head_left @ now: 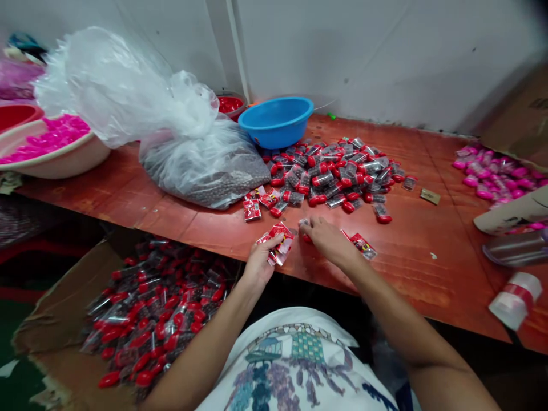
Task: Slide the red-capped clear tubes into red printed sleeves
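My left hand (259,261) is closed around several red printed packets (281,242), its thumb lying over them at the table's front edge. Just to the right, the fingers of my right hand (326,235) pinch a small transparent bottle (303,224) with a red end, low over the tabletop; the fingers partly hide it. Beyond both hands lies a heap of red-capped transparent bottles (338,171) with dark contents. More red packets (252,210) rest left of the heap, and another red printed packet (363,245) lies beneath my right forearm.
A blue basin (276,123) and a tied plastic bag of dark pellets (209,171) stand at the back. Below left, a cardboard box (64,325) holds many red-capped bottles. Pink-capped bottles (492,174), a tape roll (516,299) and a small tan piece (430,196) lie right.
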Available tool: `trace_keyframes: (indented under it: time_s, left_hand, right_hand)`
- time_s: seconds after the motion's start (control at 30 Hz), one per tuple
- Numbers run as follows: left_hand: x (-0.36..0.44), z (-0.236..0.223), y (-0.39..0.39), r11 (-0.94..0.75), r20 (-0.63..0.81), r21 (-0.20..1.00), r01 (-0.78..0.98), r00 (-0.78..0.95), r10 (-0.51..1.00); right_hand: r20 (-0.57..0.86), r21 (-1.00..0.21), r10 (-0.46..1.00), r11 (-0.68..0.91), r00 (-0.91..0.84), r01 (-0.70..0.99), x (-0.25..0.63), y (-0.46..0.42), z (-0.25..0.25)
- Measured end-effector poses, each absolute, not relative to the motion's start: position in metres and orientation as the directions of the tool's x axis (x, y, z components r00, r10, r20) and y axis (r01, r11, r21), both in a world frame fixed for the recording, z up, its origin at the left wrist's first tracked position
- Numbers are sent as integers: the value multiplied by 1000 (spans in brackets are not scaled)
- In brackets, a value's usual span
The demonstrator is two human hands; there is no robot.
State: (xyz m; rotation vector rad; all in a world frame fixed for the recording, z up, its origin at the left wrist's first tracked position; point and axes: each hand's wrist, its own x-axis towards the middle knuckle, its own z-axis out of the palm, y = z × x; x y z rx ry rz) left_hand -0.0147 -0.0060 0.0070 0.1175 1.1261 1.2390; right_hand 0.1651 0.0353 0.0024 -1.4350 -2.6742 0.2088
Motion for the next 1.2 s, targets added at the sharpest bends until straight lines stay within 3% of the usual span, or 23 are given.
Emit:
trace_keyframes:
  time_s: [0.23, 0.43, 0.5, 0.57, 0.67, 0.73, 1.0, 1.2]
  left_hand:
    - [-12, 0, -3, 357, -597, 538, -763, -45, 801]
    - [-14, -1, 2, 381, -630, 442, -812, 21, 777]
    - [-16, -1, 3, 371, -647, 441, -818, -3, 762]
    - [-17, -1, 4, 349, -660, 448, -823, -41, 750]
    - [-16, 0, 4, 339, -658, 479, -810, -75, 750]
    - [-13, 1, 3, 328, -640, 511, -794, -98, 762]
    - [-3, 4, -3, 274, -549, 604, -749, -141, 824]
    - [-5, 5, -5, 216, -450, 705, -675, -191, 872]
  right_hand:
    - [117, -121, 710, 704, -695, 699, 172, 23, -8]
    - [165, -212, 785, 620, -597, 756, 162, 3, -30]
    - [217, -344, 831, 556, -512, 757, 160, -2, -33]
    - [251, -575, 893, 448, -374, 685, 159, -7, -31]
    - [167, -891, 965, 235, -201, 389, 153, -18, -24]
    - [78, -971, 980, 116, -184, 209, 147, -25, -19]
    - [19, -995, 996, 28, -85, 97, 130, -36, -13]
    - [-80, -996, 982, -86, -171, -29, 129, -40, -9]
